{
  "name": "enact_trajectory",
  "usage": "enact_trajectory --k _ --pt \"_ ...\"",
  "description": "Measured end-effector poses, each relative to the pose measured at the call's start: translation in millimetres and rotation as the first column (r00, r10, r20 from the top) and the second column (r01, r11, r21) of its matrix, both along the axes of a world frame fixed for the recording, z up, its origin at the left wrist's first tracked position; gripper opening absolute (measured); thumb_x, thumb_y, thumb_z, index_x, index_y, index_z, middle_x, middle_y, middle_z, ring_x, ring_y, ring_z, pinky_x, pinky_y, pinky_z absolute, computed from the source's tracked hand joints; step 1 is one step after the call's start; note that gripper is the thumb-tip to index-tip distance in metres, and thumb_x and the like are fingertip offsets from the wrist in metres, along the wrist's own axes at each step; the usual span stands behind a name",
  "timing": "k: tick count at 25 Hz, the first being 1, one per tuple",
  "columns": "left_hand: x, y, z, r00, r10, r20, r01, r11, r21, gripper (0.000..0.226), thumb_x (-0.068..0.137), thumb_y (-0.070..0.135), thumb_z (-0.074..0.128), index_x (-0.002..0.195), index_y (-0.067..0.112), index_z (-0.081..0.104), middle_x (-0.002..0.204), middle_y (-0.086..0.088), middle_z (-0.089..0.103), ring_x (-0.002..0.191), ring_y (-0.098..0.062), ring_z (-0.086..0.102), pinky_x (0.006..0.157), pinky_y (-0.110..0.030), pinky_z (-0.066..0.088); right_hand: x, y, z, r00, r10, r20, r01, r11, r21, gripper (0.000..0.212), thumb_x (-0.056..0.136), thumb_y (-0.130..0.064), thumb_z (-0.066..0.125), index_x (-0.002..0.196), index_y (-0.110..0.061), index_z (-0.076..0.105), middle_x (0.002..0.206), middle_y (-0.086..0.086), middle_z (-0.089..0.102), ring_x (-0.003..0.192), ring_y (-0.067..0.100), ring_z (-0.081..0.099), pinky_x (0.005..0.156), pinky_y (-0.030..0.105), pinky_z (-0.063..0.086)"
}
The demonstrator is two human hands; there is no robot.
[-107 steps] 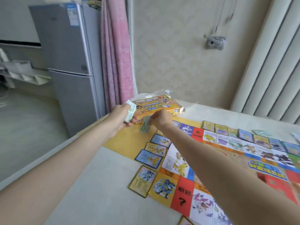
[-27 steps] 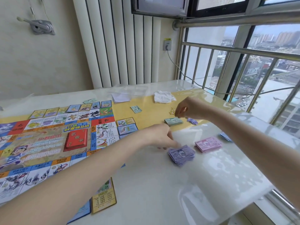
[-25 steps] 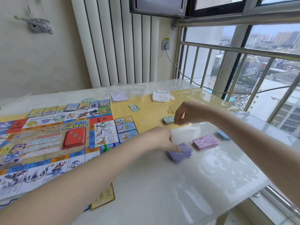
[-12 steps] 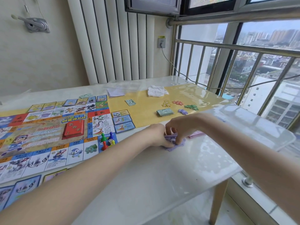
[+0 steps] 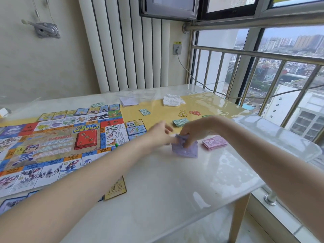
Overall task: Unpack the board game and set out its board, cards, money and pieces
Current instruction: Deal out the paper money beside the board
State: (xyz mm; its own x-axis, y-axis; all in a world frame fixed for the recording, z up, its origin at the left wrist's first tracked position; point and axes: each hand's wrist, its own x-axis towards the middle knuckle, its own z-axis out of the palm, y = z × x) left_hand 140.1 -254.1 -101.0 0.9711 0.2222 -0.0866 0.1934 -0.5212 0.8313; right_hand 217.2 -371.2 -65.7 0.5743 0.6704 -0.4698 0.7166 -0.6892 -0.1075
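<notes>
Both hands met over the stack of purple money [image 5: 185,150] at the right side of the table [image 5: 157,199]. The right hand [image 5: 198,130] had its fingers curled round the top notes of that stack, lifting their near edge off the rest. The left hand [image 5: 161,135] sat just beside it, fingertips at the stack's left edge; motion blur made it hard to say whether it pinched a note or only steadied the pile. Half a second earlier the two hands were pressed closer together on the same stack, which lay flatter and mostly hidden under them; now the notes stood tilted and more of the purple showed.

The pink money [image 5: 214,142] lay just right of the purple stack, uncovered where the right forearm had hidden most of it before. The green money [image 5: 180,122] sat beyond the hands on the yellow mat [image 5: 157,109], with the yellow star pieces [image 5: 182,113] and red star pieces [image 5: 194,112] behind it. The board [image 5: 52,141] lay spread at left, a red card deck [image 5: 85,140] at its centre and cards along its edges.
</notes>
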Motion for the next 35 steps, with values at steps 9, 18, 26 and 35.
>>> enact_trajectory --k 9,18,26,35 --pt "5 51 37 0.988 0.133 0.084 0.014 0.462 -0.887 0.026 0.096 0.006 0.033 0.095 0.0 0.058 0.073 -0.014 0.069 0.061 -0.021 0.068 0.064 -0.032 0.057 -6 71 10 0.874 -0.133 -0.466 0.472 0.453 0.756 0.004 0.09 -0.01 0.056 0.087 -0.012 0.054 0.071 0.002 0.05 0.059 0.011 0.045 0.046 0.016 0.033" --pt "10 116 35 0.968 0.251 0.017 -0.145 0.613 -0.777 0.012 0.093 -0.001 0.046 0.1 -0.004 0.055 0.078 -0.02 0.066 0.057 -0.022 0.068 0.056 -0.029 0.057 23 128 1 0.894 -0.203 -0.399 0.445 0.304 0.843 0.012 0.072 -0.011 0.076 0.068 -0.006 0.066 0.053 0.003 0.053 0.041 0.006 0.039 0.041 0.015 0.03" --pt "28 148 19 0.939 0.343 -0.029 -0.264 0.664 -0.7 0.008 0.091 0.001 0.052 0.097 -0.001 0.057 0.07 -0.015 0.069 0.051 -0.019 0.067 0.048 -0.027 0.056 57 136 -25 0.772 -0.334 -0.54 0.626 0.254 0.737 0.015 0.078 -0.006 0.069 0.079 0.009 0.067 0.057 0.007 0.049 0.048 0.012 0.038 0.045 0.02 0.03" --pt "16 175 13 0.931 0.362 -0.035 -0.297 0.701 -0.649 0.013 0.088 0.005 0.059 0.1 0.0 0.059 0.06 -0.006 0.07 0.051 -0.013 0.067 0.042 -0.019 0.05 69 130 -59 0.806 -0.576 -0.136 0.525 0.591 0.612 0.022 0.082 -0.021 0.068 0.093 -0.002 0.066 0.086 0.011 0.063 0.074 0.022 0.053 0.053 0.027 0.037"
